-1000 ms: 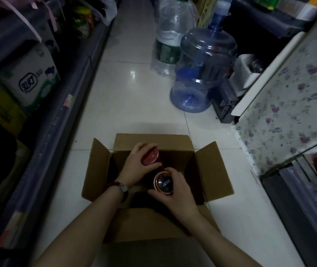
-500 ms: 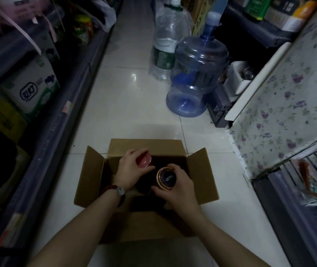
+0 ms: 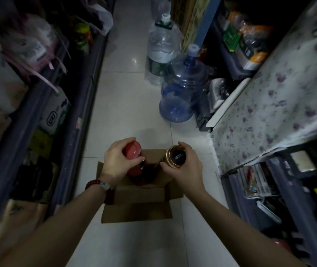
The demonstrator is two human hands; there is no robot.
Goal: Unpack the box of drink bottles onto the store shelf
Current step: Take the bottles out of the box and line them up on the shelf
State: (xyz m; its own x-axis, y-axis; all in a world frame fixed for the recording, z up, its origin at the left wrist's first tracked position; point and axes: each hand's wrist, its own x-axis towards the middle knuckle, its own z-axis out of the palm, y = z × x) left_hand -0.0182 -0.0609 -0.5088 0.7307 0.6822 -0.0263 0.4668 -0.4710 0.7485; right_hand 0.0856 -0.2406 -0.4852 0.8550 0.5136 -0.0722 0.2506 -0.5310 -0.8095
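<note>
An open cardboard box [image 3: 137, 211] sits on the white tile floor between two shelving rows. My left hand [image 3: 115, 160] grips a dark bottle with a red cap [image 3: 132, 151], held above the box. My right hand [image 3: 184, 168] holds a bottle with a gold-rimmed dark cap [image 3: 176, 157], also lifted above the box. Both bottles hang over the box opening, side by side and apart. The inside of the box is dark, and I cannot tell what else lies in it.
A blue water jug [image 3: 182, 89] and a clear water bottle [image 3: 161, 49] stand on the floor ahead. Stocked shelves line the left [image 3: 70, 105] and right [image 3: 250, 182]. A flower-patterned cloth [image 3: 269, 112] covers a unit on the right.
Both hands have risen out of the box with their bottles. The view has lifted, so the box looks smaller and lower in frame.
</note>
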